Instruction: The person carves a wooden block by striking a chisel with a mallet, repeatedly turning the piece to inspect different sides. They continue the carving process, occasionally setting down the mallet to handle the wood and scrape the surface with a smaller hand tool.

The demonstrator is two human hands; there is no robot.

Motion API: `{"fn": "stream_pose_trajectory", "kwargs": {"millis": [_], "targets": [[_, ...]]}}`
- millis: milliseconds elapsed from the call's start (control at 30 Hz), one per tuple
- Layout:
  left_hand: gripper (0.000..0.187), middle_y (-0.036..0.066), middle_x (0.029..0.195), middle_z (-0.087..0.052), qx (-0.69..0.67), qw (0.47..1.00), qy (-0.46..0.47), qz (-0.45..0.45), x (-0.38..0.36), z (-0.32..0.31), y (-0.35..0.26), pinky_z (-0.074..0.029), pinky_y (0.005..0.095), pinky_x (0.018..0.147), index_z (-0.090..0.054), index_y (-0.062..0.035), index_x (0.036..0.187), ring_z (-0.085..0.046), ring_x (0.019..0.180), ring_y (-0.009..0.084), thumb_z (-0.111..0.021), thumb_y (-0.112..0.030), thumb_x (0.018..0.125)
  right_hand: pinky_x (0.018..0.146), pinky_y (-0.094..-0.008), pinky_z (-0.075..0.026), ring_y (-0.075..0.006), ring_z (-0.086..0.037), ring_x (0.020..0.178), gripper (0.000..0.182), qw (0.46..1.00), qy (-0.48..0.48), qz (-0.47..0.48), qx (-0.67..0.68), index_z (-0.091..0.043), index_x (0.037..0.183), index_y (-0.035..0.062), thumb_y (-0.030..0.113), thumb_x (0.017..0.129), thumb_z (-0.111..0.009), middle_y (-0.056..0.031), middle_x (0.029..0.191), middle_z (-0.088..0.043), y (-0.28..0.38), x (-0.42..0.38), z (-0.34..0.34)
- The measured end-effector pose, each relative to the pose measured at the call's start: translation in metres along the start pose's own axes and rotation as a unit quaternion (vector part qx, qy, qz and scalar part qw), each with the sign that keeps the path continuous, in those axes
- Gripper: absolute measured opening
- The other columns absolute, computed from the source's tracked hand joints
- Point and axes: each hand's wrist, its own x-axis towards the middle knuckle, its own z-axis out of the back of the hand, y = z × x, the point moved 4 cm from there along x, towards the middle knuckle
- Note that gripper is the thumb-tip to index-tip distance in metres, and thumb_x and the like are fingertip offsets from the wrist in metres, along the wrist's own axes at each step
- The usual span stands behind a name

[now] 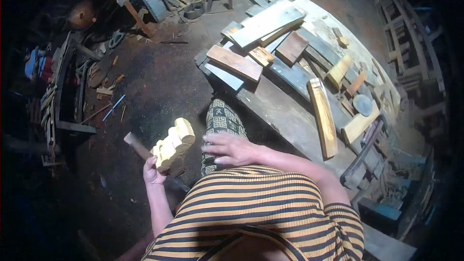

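My left hand is closed around the lower end of a pale carved wooden block with a wavy, scalloped edge. The block is held tilted over the floor, left of my knee. Behind it, a brownish stick-like piece with a pale end sticks out to the upper left, partly hidden. My right hand lies over the patterned cloth on my leg, fingers stretched out and slightly apart, with nothing in them. Its fingertips point toward the block, a short gap away.
On my right stands a workbench bearing boards, a long wooden bar, a reddish-brown block and a round grey disc. A blue stick and wood scraps lie on the dark floor. Wooden frames line both sides.
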Motion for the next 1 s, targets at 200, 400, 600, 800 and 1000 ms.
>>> {"fn": "stream_pose_trajectory", "kwargs": {"millis": [200,400,600,800,1000], "targets": [[0.051,0.016,0.115,-0.057,0.014,0.999,-0.016,-0.030,-0.004,-0.002,-0.014,-0.042,0.0449,0.100,-0.049,0.0018,0.117,-0.055,0.111,0.0306,-0.065,-0.006,0.069,0.112,-0.0518,-0.006,-0.0331,-0.011,0.141,0.075,0.866,-0.149,-0.358,-0.314,-0.025,0.143,0.0073,0.050,0.087,-0.049,-0.0204,0.150,-0.016,-0.071,-0.018,0.059],[0.055,0.017,0.113,-0.059,0.062,0.998,0.009,-0.004,0.018,-0.022,-0.002,-0.044,0.0399,0.099,-0.049,0.0082,0.119,-0.058,0.107,0.0288,-0.063,-0.004,0.067,0.110,-0.0526,-0.019,-0.0293,-0.028,0.136,0.051,0.990,0.098,-0.073,-0.063,-0.047,0.133,0.0148,0.044,0.091,-0.046,-0.0136,0.143,-0.036,-0.015,-0.016,0.019],[0.053,0.015,0.104,-0.062,0.189,0.982,0.021,0.003,0.041,-0.071,0.009,-0.054,0.0294,0.076,-0.052,0.0087,0.116,-0.065,0.087,0.0208,-0.065,-0.005,0.066,0.111,-0.0525,-0.017,-0.0291,-0.027,0.137,0.054,0.903,-0.195,-0.237,-0.300,-0.048,0.132,0.0135,0.042,0.087,-0.055,-0.0153,0.145,-0.033,-0.048,-0.053,0.065],[0.048,0.009,0.091,-0.064,0.397,0.912,0.104,-0.003,0.085,-0.176,0.048,-0.049,0.0244,0.066,-0.058,0.0060,0.109,-0.061,0.073,0.0133,-0.067,-0.005,0.064,0.112,-0.0462,-0.021,-0.0346,-0.023,0.137,0.093,0.926,-0.215,-0.272,0.150,-0.030,0.143,0.0112,0.039,0.067,-0.077,-0.0167,0.145,-0.029,0.009,-0.093,0.095],[0.046,0.007,0.089,-0.064,0.467,0.840,0.241,0.138,0.118,-0.250,0.124,-0.047,0.0227,0.065,-0.059,0.0032,0.106,-0.060,0.073,0.0113,-0.073,-0.008,0.064,0.099,-0.0442,-0.035,-0.0366,-0.041,0.115,0.092,0.901,-0.302,-0.260,-0.169,-0.036,0.136,0.0032,0.030,0.058,-0.078,-0.0205,0.128,-0.043,0.009,-0.125,0.108]]}}
